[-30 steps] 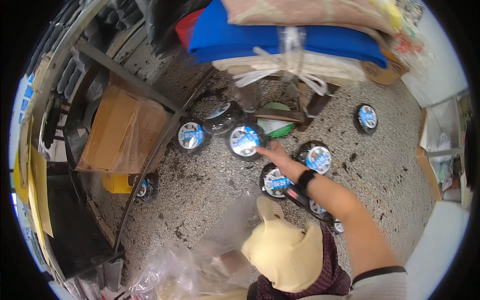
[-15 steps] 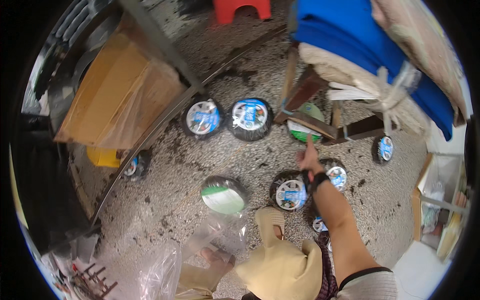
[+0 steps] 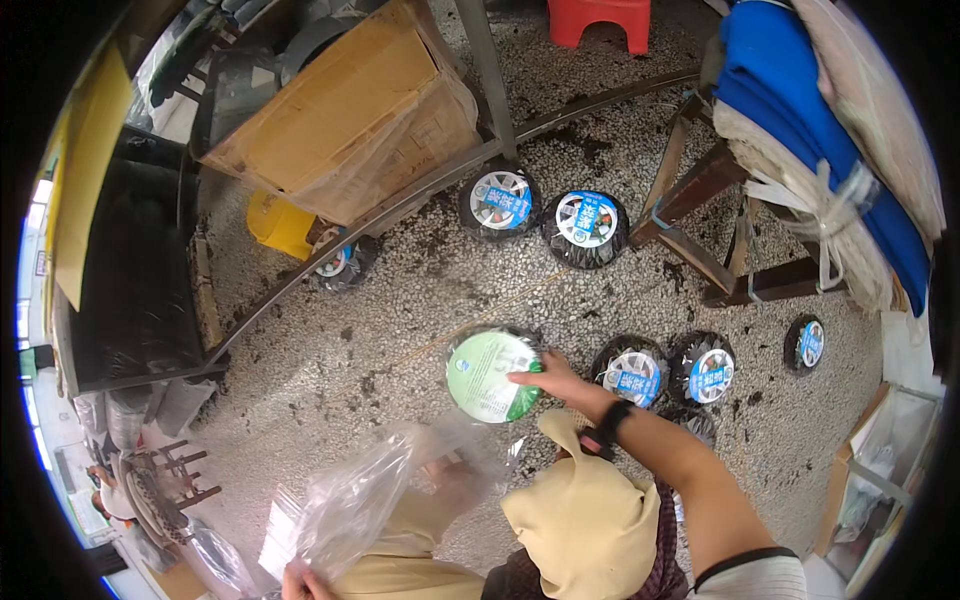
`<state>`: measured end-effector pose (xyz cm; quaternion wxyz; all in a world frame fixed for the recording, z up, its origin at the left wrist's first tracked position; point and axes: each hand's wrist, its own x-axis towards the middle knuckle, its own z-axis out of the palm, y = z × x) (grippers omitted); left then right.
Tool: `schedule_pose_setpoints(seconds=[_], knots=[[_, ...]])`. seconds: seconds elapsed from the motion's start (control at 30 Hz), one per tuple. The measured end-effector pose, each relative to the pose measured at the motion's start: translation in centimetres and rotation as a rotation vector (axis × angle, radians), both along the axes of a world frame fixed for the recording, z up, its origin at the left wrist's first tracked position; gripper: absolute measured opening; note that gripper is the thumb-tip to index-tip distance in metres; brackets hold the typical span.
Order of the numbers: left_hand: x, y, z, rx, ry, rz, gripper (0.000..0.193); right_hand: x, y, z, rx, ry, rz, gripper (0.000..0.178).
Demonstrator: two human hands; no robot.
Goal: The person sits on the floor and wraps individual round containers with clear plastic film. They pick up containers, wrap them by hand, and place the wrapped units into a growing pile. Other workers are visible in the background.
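Note:
My right hand (image 3: 548, 378) reaches across from the lower right and grips the right edge of a round, flat pack (image 3: 485, 368). That pack has a pale green and white label and a dark wrapped rim, looking like dried seaweed. One finger lies on top of the label; whether another pack is beneath it is hidden. At the lower left my left hand (image 3: 307, 582) pinches a clear plastic bag (image 3: 350, 490), only its fingers showing. The bag's mouth end spreads close to the green-labelled pack.
Similar packs with blue and white labels lie right of my hand (image 3: 632, 372) and farther ahead (image 3: 585, 225). A wooden frame (image 3: 700, 200) bears folded blue cloth (image 3: 790, 70). A cardboard box (image 3: 340, 100), a yellow container (image 3: 278, 225) and a red stool (image 3: 600, 22) stand beyond.
My right hand has moved from the wooden frame back to the middle; the green-labelled pack beneath the frame is gone from there. My left fingers have come into view, and the view has turned.

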<state>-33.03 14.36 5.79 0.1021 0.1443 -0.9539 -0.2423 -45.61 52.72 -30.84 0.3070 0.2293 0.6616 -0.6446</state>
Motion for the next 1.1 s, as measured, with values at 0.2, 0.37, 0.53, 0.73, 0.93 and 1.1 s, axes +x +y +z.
schedule_pose_setpoints(seconds=[0.2, 0.37, 0.53, 0.73, 0.93, 1.1], knots=[[-3.4, 5.0, 2.5, 0.534, -0.597, -0.022, 0.016, -3.2, 1.2, 5.6, 0.396, 0.215, 0.150, 0.078], [-7.9, 8.3, 4.6, 1.469, -0.762, -0.125, 0.042, -7.2, 5.8, 32.3, 0.220, 0.792, -0.198, 0.079], [-13.1, 11.3, 7.6, 1.756, -0.485, 0.170, 0.049, 0.8, -0.6, 42.9, -0.021, 1.234, -0.261, 0.060], [-8.3, 11.7, 2.6, 0.788, -0.602, -0.752, 0.046, 8.5, -10.2, 29.6, 1.205, 1.017, 1.348, 0.040], [2.7, 19.6, 5.8, 1.465, -1.331, -1.054, 0.051, 3.8, -9.3, 21.2, 1.329, 0.870, 0.719, 0.028], [6.8, 14.1, 6.2, 1.321, -1.302, -1.582, 0.029, 6.0, -7.4, 25.4, 0.783, 0.210, 0.627, 0.030]])
